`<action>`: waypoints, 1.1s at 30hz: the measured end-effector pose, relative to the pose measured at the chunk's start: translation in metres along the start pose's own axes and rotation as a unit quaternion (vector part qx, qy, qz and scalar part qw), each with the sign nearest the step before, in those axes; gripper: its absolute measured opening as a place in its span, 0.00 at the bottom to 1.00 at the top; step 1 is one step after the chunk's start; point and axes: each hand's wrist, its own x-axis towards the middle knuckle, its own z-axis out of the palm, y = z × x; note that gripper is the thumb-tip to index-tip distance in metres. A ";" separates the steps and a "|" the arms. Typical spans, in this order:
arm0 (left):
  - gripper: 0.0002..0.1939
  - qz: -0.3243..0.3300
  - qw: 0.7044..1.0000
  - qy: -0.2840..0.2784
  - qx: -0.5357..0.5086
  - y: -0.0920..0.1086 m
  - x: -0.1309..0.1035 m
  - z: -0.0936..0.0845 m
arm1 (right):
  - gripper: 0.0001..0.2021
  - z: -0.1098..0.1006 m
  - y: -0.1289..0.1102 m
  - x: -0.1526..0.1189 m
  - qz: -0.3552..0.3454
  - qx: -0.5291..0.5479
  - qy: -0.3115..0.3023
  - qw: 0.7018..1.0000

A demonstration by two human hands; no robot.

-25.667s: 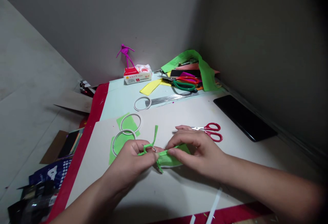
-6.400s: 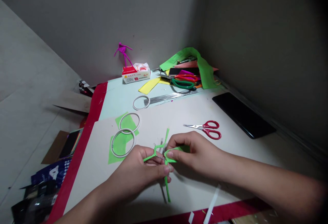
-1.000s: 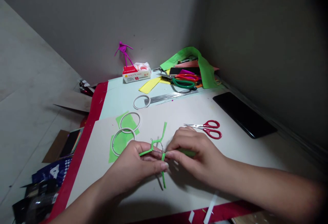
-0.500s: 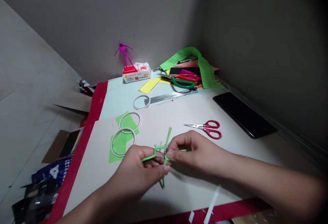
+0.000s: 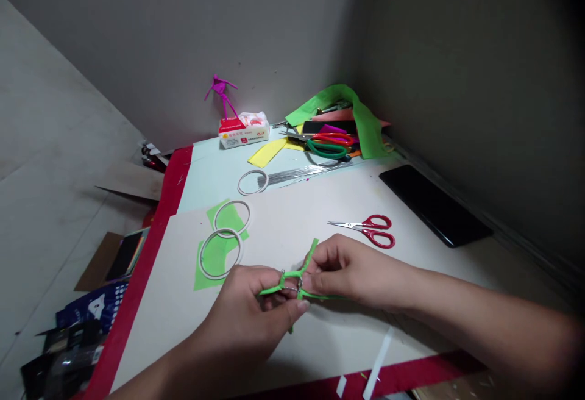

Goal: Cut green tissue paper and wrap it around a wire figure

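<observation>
Between my two hands is a small wire figure (image 5: 292, 275) wrapped in bright green paper, with bare twisted wire showing at its middle. My left hand (image 5: 256, 308) is closed on its left and lower parts between thumb and fingers. On the other side my right hand (image 5: 342, 272) pinches the figure near its bare wire; one green limb sticks up beside the fingers and another runs beneath them. Small red-handled scissors (image 5: 372, 229) lie on the table just beyond my right hand. White tape rings (image 5: 220, 277) rest on green paper pieces (image 5: 201, 284) to the left.
At the back, a magenta wire figure (image 5: 219, 89) stands on a tissue pack (image 5: 244, 135). Green-handled scissors (image 5: 326, 149) lie among coloured paper strips, near a bundle of wires (image 5: 301, 173). A black phone-like slab (image 5: 434, 205) lies at right. White strips (image 5: 379, 363) lie by the red front edge.
The green wire figure has shifted slightly right and turned in my fingers. Its upper limb now leans further right, and the lower limb is more hidden by my left hand.
</observation>
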 end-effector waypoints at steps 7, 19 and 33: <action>0.03 0.090 0.992 0.056 0.075 0.002 -0.003 0.002 | 0.17 -0.004 0.003 0.000 0.040 0.064 -0.053 0.996; 0.16 0.265 0.939 0.156 0.154 -0.004 0.001 -0.002 | 0.12 -0.004 0.002 0.000 0.069 0.144 -0.046 0.986; 0.14 0.284 0.934 0.142 0.165 -0.002 0.000 -0.006 | 0.15 -0.003 0.006 0.002 0.033 0.174 -0.090 0.980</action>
